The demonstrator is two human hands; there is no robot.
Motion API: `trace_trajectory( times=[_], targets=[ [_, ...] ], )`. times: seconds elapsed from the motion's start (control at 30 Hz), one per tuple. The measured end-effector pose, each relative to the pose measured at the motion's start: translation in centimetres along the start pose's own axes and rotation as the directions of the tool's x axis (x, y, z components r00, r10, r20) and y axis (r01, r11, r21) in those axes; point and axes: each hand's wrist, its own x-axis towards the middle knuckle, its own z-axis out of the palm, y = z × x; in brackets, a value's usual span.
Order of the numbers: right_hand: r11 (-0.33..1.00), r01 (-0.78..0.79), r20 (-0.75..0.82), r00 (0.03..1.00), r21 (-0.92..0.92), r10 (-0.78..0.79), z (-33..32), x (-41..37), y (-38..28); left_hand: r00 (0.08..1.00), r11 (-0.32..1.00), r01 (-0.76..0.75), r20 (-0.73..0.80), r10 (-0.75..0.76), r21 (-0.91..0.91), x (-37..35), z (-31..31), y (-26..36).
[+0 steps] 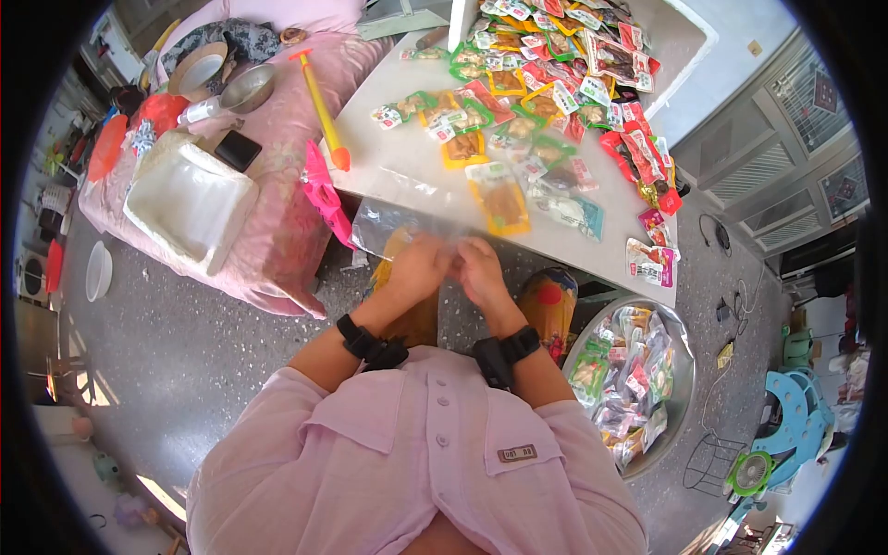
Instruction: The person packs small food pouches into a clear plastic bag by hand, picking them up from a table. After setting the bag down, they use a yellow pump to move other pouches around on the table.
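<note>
My left hand (418, 266) and my right hand (478, 270) are close together at the table's front edge, fingers closed. Between them they pinch a clear plastic bag (379, 228), which stretches out to the left. The fingertips are partly hidden, so their exact grip does not show. Just beyond my right hand lies a yellow-edged snack packet (499, 197). A teal-edged packet (571, 211) is to its right. Farther back, a large pile of colourful snack packets (546, 55) spills across the white table (370, 166).
On the right floor stands a metal basin (685, 370) full of packets. A pink bag (326, 199) hangs at the table's left corner, below a yellow-and-orange stick (321, 111). The pink-covered bed (287, 268) holds a white foam box (190, 199) and a phone (238, 150).
</note>
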Motion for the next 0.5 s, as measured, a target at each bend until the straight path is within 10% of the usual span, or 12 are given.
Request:
trace_trajectory(
  times=[0.17,0.5],
  targets=[
    [0.944,0.027,-0.133,0.988,-0.328,-0.074,1.0,0.4,-0.8,0.99,0.998,0.038,-0.135,-0.031,0.043,0.9,-1.9,0.1],
    [0.618,0.304,0.11,0.937,-0.725,-0.332,0.7,2.9,-1.2,0.98,0.936,-0.082,-0.144,0.139,0.342,2.7,-3.4,0.7]
  ],
)
